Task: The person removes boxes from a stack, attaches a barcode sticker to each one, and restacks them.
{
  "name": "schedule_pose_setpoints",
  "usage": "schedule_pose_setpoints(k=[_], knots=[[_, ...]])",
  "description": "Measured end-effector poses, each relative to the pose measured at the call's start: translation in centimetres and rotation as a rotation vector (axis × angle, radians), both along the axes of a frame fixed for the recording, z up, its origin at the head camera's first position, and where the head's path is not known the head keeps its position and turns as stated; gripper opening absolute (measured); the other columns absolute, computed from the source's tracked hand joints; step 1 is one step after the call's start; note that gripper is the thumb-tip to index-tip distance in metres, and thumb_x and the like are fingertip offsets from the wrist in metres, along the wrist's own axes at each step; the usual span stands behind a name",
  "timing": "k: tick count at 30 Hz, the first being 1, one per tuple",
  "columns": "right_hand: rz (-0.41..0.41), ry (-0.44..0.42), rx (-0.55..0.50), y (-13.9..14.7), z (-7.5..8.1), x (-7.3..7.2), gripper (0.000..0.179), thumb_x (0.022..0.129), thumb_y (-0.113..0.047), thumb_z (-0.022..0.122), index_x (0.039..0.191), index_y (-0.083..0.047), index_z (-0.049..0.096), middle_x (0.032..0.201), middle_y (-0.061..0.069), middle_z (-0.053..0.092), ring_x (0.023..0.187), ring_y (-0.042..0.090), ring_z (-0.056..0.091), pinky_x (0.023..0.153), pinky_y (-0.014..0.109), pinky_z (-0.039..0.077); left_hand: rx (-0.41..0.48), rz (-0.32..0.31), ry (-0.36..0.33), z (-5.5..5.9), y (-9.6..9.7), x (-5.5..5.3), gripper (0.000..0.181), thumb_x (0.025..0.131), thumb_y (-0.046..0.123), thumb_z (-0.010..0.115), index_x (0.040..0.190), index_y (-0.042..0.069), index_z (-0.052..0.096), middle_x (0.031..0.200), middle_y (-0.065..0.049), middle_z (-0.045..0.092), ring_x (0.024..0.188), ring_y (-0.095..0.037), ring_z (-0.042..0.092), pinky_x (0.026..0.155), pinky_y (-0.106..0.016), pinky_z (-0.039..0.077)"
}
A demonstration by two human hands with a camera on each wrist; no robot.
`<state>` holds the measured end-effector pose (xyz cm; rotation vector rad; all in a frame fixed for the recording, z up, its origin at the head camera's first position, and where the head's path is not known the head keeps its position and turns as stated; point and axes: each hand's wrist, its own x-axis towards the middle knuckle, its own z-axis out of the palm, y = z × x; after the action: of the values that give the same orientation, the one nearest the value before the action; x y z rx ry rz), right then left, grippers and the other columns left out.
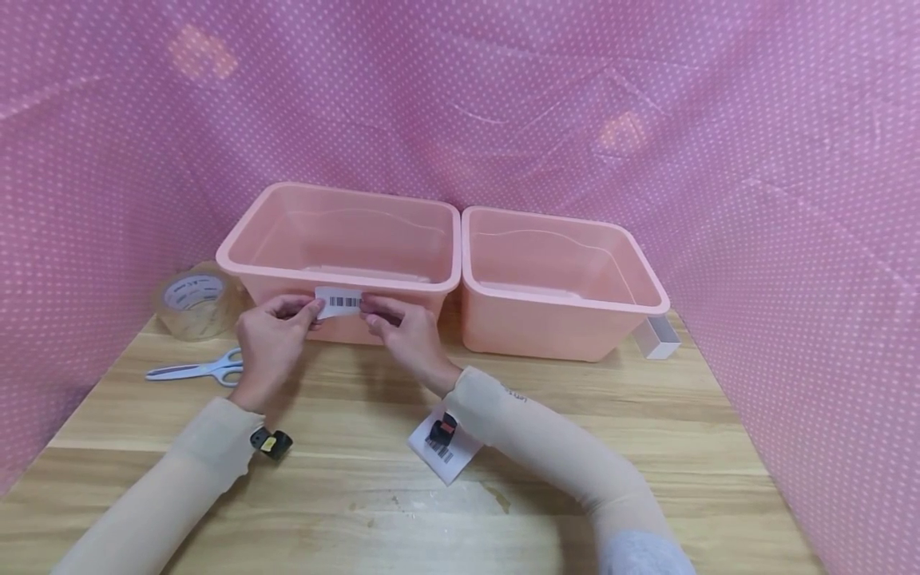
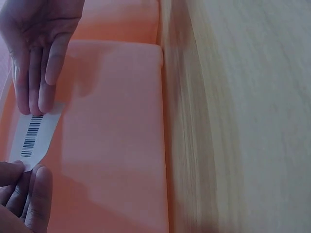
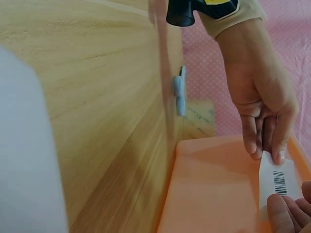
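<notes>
**Clerk:** Head view, what is recorded?

**Inspector:** A white barcode label left of centre, before the front wall of the left bin. The left hand pinches the label's left end; the right hand lays its fingers on the right end. Tape roll and scissors at middle left; a second bin right of centre; a barcode sheet on the counter, lower centre.

**Clerk:** Left wrist view?

**Inspector:** Label at lower left. Below it, the left grip has thumb and finger closed on one end. Above it, the right grip is extended, straight fingers over the other end, thumb standing apart.

**Clerk:** Right wrist view?

**Inspector:** Label at lower right, left grip pinching its upper end, right fingertips at its lower end. Whether its back touches the wall, I cannot tell.

**Clerk:** Your advice on the step?

**Inspector:** The work appears to be placing the label on that wall. In my judgement, level its long edge with the rim first, hold it taut, press one end, then smooth towards the other; release the pinch last. Careless pressing could trap creases.
</notes>
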<state>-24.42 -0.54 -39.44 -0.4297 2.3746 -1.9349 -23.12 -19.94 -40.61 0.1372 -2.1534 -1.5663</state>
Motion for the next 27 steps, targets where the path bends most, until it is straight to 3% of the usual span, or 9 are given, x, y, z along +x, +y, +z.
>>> schedule_pose_setpoints(k=[9,18,27], knots=[[-0.017,0.027,0.055,0.0,0.1,-0.16,0.03,0.098,-0.011,0.067,0.127,-0.014,0.071,0.117,0.003,0.077,0.104,0.014,0.075,0.082,0.019,0.061,-0.021,0.021,0.012,-0.12,-0.01,-0.28,0.022,0.09,0.022,0.078,0.103,0.004,0.077,0.098,-0.02,0.078,0.063,0.0,0.07,0.059,-0.019,0.06],[-0.009,0.009,0.037,0.01,0.39,-0.03,0.031,0.097,-0.011,0.067,0.128,-0.014,0.071,0.118,0.003,0.077,0.109,0.022,0.074,0.084,0.021,0.061,-0.249,0.105,0.074,0.38,0.01,-0.08,0.016,0.089,0.022,0.078,0.092,0.006,0.08,0.088,-0.014,0.079,0.063,0.019,0.055,0.057,-0.002,0.045],[-0.009,0.002,0.033,0.02,0.22,0.06,0.033,0.097,-0.011,0.067,0.13,-0.016,0.07,0.119,0.002,0.077,0.109,0.019,0.075,0.085,0.022,0.062,-0.379,0.151,0.119,0.46,-0.2,-0.23,0.016,0.088,0.022,0.078,0.091,0.007,0.081,0.085,-0.011,0.08,0.062,0.029,0.043,0.06,-0.002,0.036]])
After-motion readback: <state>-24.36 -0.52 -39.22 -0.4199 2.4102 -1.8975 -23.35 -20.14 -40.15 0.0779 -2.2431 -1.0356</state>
